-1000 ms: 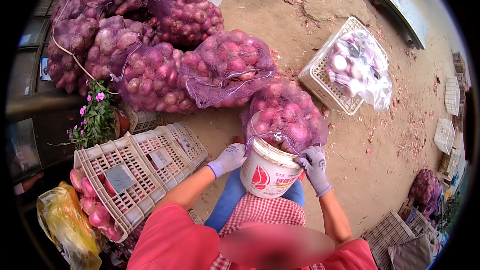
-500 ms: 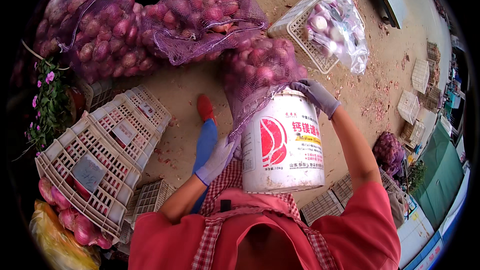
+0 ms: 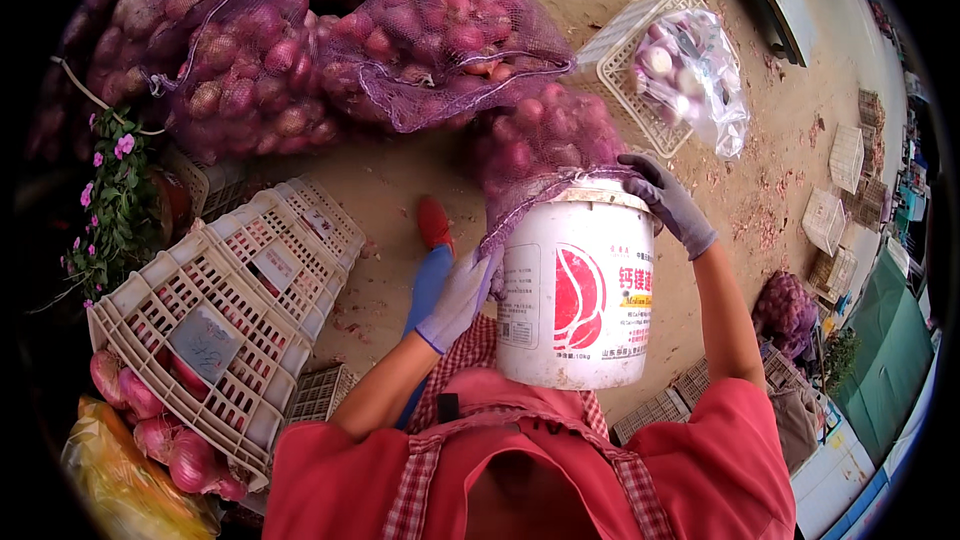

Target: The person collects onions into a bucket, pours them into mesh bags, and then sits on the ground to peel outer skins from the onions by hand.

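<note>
A white plastic bucket (image 3: pixel 520 290) with a red emblem lies tilted before my body, its mouth facing away from me. The open end of a purple mesh bag (image 3: pixel 530 197) is drawn over the bucket's rim; red onions (image 3: pixel 555 135) fill the bag beyond it. My left hand (image 3: pixel 458 298), in a pale grey glove, is closed on the edge of the mesh bag at the bucket's left side. My right hand (image 3: pixel 672 205), gloved too, curls over the bucket's rim and the mesh at the upper right. The inside of the bucket is hidden.
Full mesh sacks of red onions (image 3: pixel 440 30) lie at the far left. White plastic crates (image 3: pixel 235 290) stand at left beside a yellow bag (image 3: pixel 130 475) and a flowering plant (image 3: pixel 105 180). A crate (image 3: pixel 635 70) with a clear bag of peeled onions (image 3: pixel 680 70) stands far right.
The bucket, the mesh bag and both hands keep their hold on one another. The surroundings sit slightly further right and lower in view. My right hand's fingers have shifted a little along the rim.
</note>
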The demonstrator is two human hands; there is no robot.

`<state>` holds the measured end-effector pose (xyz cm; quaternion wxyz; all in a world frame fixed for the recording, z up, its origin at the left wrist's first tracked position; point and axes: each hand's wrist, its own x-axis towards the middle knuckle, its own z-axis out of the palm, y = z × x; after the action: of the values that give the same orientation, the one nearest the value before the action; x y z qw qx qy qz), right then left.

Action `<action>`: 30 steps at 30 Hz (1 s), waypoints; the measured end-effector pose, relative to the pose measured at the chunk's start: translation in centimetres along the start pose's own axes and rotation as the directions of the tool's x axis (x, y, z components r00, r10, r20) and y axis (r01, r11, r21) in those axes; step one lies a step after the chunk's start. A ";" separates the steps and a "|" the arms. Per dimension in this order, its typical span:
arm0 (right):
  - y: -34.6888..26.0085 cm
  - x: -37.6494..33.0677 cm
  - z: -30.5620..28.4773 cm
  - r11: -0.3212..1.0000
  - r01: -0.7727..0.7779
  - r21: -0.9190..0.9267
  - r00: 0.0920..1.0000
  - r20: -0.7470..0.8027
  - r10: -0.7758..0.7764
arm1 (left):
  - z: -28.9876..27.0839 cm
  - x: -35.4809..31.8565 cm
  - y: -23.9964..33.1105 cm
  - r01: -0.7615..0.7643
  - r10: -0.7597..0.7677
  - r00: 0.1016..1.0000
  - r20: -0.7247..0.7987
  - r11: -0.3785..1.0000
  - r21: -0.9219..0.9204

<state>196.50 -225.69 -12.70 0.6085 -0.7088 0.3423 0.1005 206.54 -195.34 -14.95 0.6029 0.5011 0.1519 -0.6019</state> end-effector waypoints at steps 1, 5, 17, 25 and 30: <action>-0.4 -0.8 0.8 0.998 0.032 0.051 0.998 -0.056 -0.029 | -0.1 0.1 -0.1 0.016 -0.016 1.000 0.015 1.000 -0.016; 1.5 -4.9 0.3 0.996 0.008 -0.088 0.998 -0.067 -0.013 | -0.6 0.5 0.0 0.021 -0.021 0.999 0.046 1.000 0.010; 0.3 -16.8 -0.6 0.813 0.403 -0.421 0.899 0.017 -0.438 | 0.3 2.6 1.5 -0.116 0.151 0.986 -0.077 0.931 0.345; 5.2 -31.7 -6.8 0.899 0.321 -0.298 0.932 -0.069 -0.356 | 3.1 4.0 1.1 -0.066 0.142 0.969 -0.200 0.937 0.343; 9.3 -34.8 -6.6 0.918 0.337 -0.209 0.941 0.041 -0.337 | 3.7 5.2 1.5 -0.022 0.105 0.963 -0.250 0.949 0.314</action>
<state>163.12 -219.48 1.00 0.5380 -0.8179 0.2012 0.0320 207.49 -201.61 -16.76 0.5111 0.6691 0.1185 -0.5263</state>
